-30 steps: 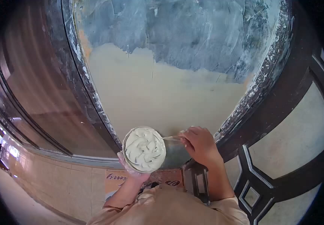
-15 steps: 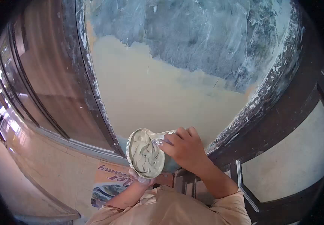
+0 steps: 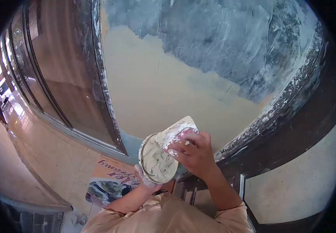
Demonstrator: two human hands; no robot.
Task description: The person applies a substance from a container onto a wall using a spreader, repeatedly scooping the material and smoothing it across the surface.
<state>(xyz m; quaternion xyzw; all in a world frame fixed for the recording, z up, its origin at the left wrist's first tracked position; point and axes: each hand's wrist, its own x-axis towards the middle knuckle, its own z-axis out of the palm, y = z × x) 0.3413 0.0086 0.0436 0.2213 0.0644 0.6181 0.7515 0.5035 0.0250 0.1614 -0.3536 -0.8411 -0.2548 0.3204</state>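
In my left hand (image 3: 146,181) is a round tub (image 3: 140,160), cupped from below and tilted so its mouth faces me. Pale, creamy putty (image 3: 158,165) with swirled ridges fills it. My right hand (image 3: 199,155) grips a flat putty spreader (image 3: 180,127) smeared with white putty, its lower part at the tub's right rim. Putty also smears my right fingers and my left hand. Beyond my hands, a wall panel (image 3: 148,85) has a smooth beige coat on its lower part and bare, streaky blue-grey surface (image 3: 214,35) above.
A dark, putty-spotted frame (image 3: 276,112) borders the panel on the right, with brown glazed panels (image 3: 67,77) to the left. A printed cardboard sheet (image 3: 107,176) lies on the tiled floor (image 3: 59,159) at lower left. Dark woodwork (image 3: 249,171) stands close to my right arm.
My right hand has turned the spreader so its broad, putty-smeared face shows and its end points up. The tub appears slightly further right as the view shifts.
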